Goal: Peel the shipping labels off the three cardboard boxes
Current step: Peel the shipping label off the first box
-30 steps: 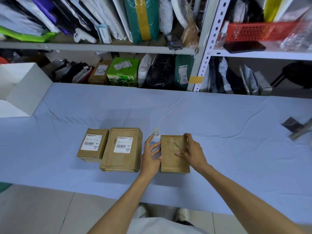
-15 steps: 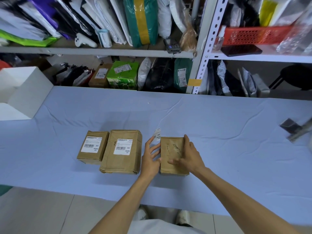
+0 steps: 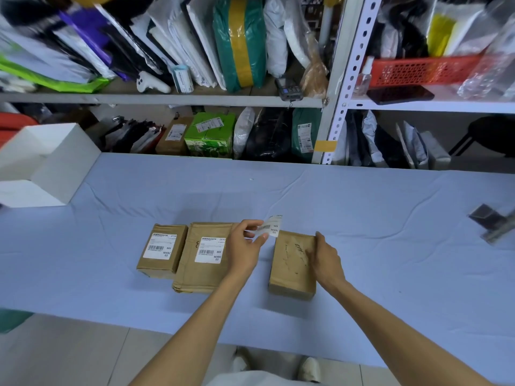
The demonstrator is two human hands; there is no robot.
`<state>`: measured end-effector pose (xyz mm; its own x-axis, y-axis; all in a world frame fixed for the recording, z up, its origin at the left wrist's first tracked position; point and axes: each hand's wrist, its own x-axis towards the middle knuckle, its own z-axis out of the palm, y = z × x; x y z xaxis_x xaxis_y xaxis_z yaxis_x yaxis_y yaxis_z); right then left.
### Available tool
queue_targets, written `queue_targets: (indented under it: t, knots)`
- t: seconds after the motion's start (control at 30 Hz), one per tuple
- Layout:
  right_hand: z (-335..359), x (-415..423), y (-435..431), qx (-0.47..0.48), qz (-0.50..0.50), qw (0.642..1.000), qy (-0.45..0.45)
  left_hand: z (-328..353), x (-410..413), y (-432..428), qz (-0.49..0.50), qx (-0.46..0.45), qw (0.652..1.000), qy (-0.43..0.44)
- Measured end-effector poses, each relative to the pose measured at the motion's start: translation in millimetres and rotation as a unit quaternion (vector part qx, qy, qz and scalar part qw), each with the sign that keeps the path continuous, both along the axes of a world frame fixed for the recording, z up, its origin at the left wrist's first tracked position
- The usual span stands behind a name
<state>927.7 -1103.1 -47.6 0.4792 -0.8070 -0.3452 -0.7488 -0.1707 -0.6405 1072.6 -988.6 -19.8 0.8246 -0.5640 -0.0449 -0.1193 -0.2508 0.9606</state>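
The peeled label (image 3: 274, 228), at the far-left corner of the bare box (image 3: 292, 263): "MX", "MXRC 03". Nearer label (image 3: 207, 249) to its left: identical. Farthest-left label (image 3: 160, 245): identical, plus "27/42".

Blue table (image 3: 390, 246) — three cardboard boxes (image 3: 195, 274) (in a row)
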Motion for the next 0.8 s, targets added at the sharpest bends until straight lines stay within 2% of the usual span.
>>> queue_targets:
  t: [0.07,0.13,0.23,0.33,0.4,0.5,0.67,0.8]
  knots:
    - [0,2,-2,-0.046,0.027,0.997,0.058,3,3,-2,0.001,0.013,1.0,-0.018]
    - [5,5,-1,-0.088,0.04,0.993,0.066,5,5,-5,0.003,0.015,1.0,-0.022]
    - [22,14,4,-0.108,0.066,0.99,-0.058,9,5,-9,0.004,-0.009,1.0,0.004]
    - [41,26,14,-0.025,0.051,0.97,-0.237,11,2,-14,0.003,-0.01,1.0,0.028]
    - [45,32,16,-0.022,0.05,0.961,-0.273,10,1,-16,-0.006,-0.013,0.999,0.042]
    - [40,34,11,-0.014,0.044,0.961,-0.274,8,2,-18,-0.01,-0.029,0.997,0.078]
    - [34,27,-1,-0.005,0.038,0.975,-0.22,10,3,-14,-0.066,-0.036,0.983,0.167]
    - [35,24,-4,-0.024,0.047,0.978,-0.201,11,0,-11,-0.077,-0.022,0.984,0.161]
